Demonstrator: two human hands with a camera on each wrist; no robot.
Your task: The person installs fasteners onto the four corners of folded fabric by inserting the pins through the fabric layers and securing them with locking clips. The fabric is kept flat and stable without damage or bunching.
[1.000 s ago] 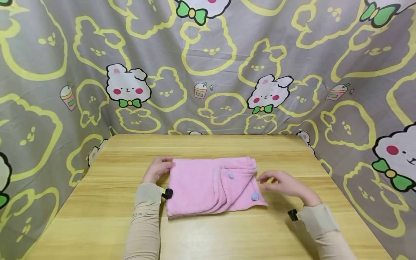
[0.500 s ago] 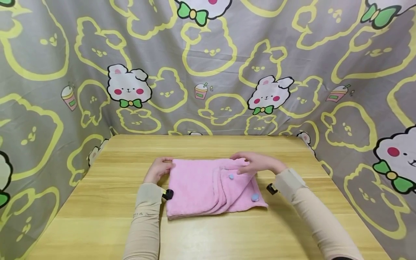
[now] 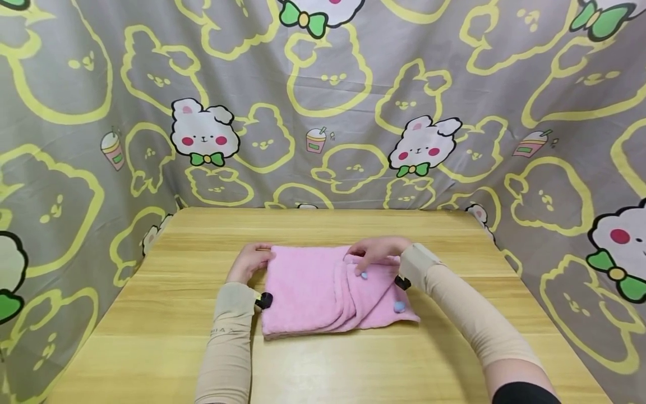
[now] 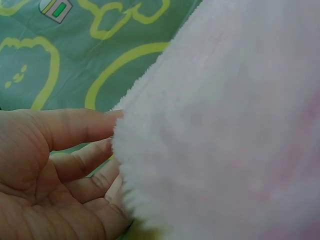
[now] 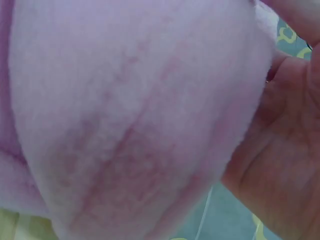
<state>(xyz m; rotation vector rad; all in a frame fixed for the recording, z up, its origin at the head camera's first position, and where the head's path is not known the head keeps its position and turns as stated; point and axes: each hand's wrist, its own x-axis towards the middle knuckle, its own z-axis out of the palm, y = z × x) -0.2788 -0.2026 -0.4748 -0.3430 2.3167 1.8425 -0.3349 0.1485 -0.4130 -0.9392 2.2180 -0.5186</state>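
A folded pink plush cloth (image 3: pixel 303 292) lies on the wooden table, flat at its left and gathered in folds at its right. Two pale blue round pieces, a small one (image 3: pixel 364 275) and a larger one (image 3: pixel 400 307), sit on its right part. My left hand (image 3: pixel 248 262) touches the far left corner; in the left wrist view its nearly straight fingertips meet the fuzzy edge. At the far right my right hand (image 3: pixel 378 248) grips the layered fold, thumb side near the small blue piece. The cloth (image 5: pixel 140 110) hides most right fingertips in the right wrist view.
The light wooden table (image 3: pixel 151 336) extends around the cloth on all sides. Behind it and at both sides hangs a grey curtain (image 3: pixel 272 73) with yellow outlines and white rabbit faces. Black wrist cameras are strapped over both beige sleeves (image 3: pixel 469 308).
My right hand has come from beside the cloth's right edge, moved left over its far right corner and taken hold of the fold there. The left hand stays at its corner.
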